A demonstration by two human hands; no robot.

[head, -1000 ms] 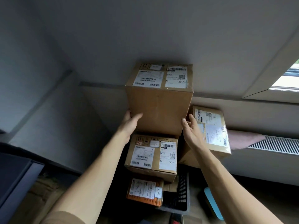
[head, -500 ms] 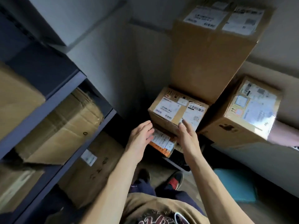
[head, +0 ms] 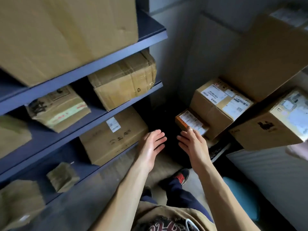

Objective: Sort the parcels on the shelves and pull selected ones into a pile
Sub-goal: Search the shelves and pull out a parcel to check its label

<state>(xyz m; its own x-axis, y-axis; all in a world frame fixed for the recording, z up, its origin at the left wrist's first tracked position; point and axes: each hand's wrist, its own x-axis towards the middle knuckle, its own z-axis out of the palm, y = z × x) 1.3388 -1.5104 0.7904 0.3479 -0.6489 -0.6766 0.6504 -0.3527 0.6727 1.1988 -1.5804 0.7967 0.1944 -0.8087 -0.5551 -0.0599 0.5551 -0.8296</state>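
Head camera: you look down at your two bare arms, between a rack and a heap of boxes. Your left hand (head: 152, 144) is open, fingers straight and a bit spread, and it holds nothing. Your right hand (head: 191, 144) is open too, with nothing in it. One of its fingertips lies over the small orange box with a white label (head: 187, 120). I cannot tell if it touches.

The pile is on your right, by the wall. I count four parcels in it. The small orange box is lowest. The brown card box with white labels (head: 216, 104) sits above it. The big tall brown box (head: 266, 52) looks to stand on top of that. The brown box with a black mark (head: 273, 127) is just beside them, to the right. So I think part of the job is done.

The dark blue shelves (head: 116, 58) on your left hold the other parcels. The top shelf holds a very big plain brown box (head: 66, 30). The next one holds a crumpled taped brown box (head: 123, 80) and a squashed box with red and white tape (head: 58, 109). Under that is a wide brown box with one small white label (head: 113, 134), close to your left hand. Lower down is a tiny brown parcel (head: 62, 176). More blurry ones sit at the left edge. I think you have many left to check.

A black crate with holes (head: 218, 150) peeks out under the pile. What is in it is hidden.
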